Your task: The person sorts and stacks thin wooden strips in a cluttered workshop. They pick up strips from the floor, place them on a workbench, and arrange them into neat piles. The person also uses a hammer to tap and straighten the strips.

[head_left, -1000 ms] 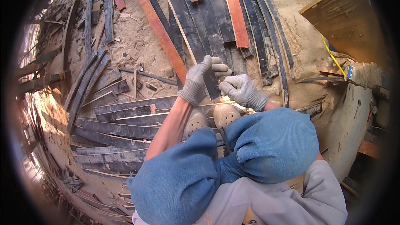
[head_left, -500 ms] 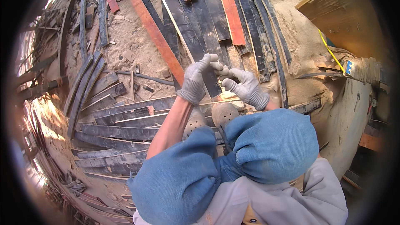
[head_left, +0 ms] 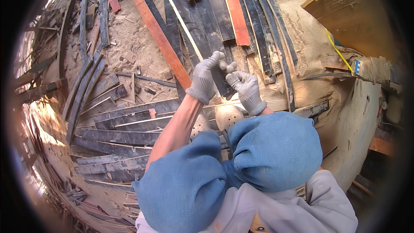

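Both my hands wear pale grey knit gloves and are raised close together over the dark boards. My left hand [head_left: 205, 74] has its fingers stretched toward the right, partly bent and somewhat apart, with nothing visible in them. My right hand [head_left: 247, 91] is just to its right, fingers bent and drawn together toward the left fingertips; whatever they may hold is hidden or too small to make out. Beneath them lies the near end of a long dark board [head_left: 222, 87]. My perforated shoes [head_left: 228, 116] show below, between the hands and my blue-clad knees [head_left: 276, 151].
Reddish boards [head_left: 158, 39] and long dark strips [head_left: 265, 30] stretch away ahead. More dark strips [head_left: 120, 136] are stacked at the left on sandy ground [head_left: 129, 34]. A tan wooden panel [head_left: 340, 13] and a yellow strip [head_left: 338, 51] are at the upper right.
The right hand has shifted slightly left and down, and its fingers have drawn in. The left hand stays almost in place, its fingertips now slightly apart from the right ones.
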Available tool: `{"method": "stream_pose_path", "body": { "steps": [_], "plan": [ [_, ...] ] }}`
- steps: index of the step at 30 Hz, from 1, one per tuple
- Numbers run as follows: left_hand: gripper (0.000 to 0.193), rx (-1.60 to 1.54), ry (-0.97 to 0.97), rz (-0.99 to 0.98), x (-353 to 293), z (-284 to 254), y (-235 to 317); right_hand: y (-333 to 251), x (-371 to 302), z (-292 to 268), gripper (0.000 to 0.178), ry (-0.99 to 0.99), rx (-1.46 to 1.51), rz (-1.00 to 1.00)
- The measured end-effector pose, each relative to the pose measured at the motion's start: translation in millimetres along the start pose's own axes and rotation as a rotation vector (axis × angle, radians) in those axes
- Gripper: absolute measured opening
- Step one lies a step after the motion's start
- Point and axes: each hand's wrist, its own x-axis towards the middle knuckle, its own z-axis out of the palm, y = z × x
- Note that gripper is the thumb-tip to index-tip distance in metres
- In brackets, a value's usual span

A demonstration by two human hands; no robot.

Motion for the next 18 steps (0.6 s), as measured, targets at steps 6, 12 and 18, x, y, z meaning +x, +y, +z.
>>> {"method": "stream_pose_path", "body": {
  "steps": [6, 12, 18],
  "plan": [
    [0.026, -0.140, -0.160, -0.113, 5.3, -1.2, -1.3, 1.3, 10.4, -7.6, 0.027, -0.006, 0.079, -0.009],
    [0.037, 0.091, 0.076, 0.001, 3.3, -7.3, -8.7, -11.5, -9.0, -12.5, 0.021, 0.052, -0.485, -0.103],
    [0.045, 0.196, 0.138, 0.005, -1.9, -12.6, -6.9, -33.1, -7.1, -7.1, 0.022, -0.080, -0.698, -0.310]
  ]
}}
